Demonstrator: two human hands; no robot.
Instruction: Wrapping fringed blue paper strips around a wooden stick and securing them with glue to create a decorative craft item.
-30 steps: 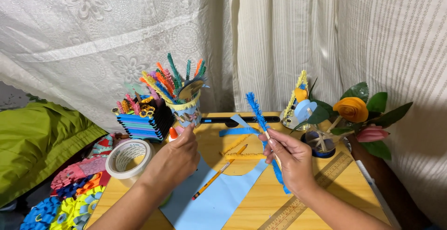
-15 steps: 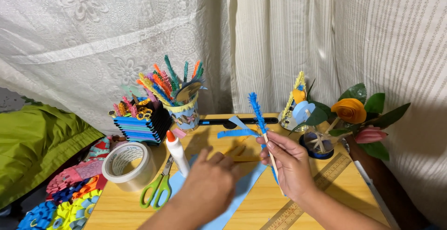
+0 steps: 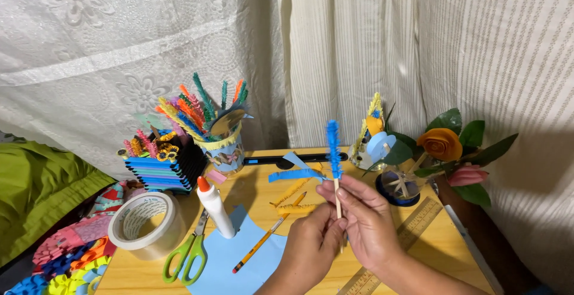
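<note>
My right hand [image 3: 372, 226] grips a thin wooden stick topped with a fringed blue paper spike [image 3: 333, 148], held upright above the wooden table [image 3: 430, 241]. My left hand [image 3: 311, 247] has its fingertips pinched on the same stick just below the right hand's fingers. A blue paper strip [image 3: 294, 175] and yellow fringed strips [image 3: 293, 194] lie on the table behind the stick. A white glue bottle with an orange cap [image 3: 213, 208] stands upright to the left of my hands.
Green-handled scissors [image 3: 188, 256], a yellow pencil [image 3: 269, 240], a blue paper sheet [image 3: 236, 259], a tape roll [image 3: 146, 224] and a wooden ruler [image 3: 400, 241] lie around. A cup of coloured paper spikes [image 3: 218, 136], a striped blue box [image 3: 164, 169] and paper flowers [image 3: 442, 145] stand at the back.
My left hand left the cup and glue bottle area and came across to the stick. The glue bottle now stands on the blue paper. The stick is held more upright.
</note>
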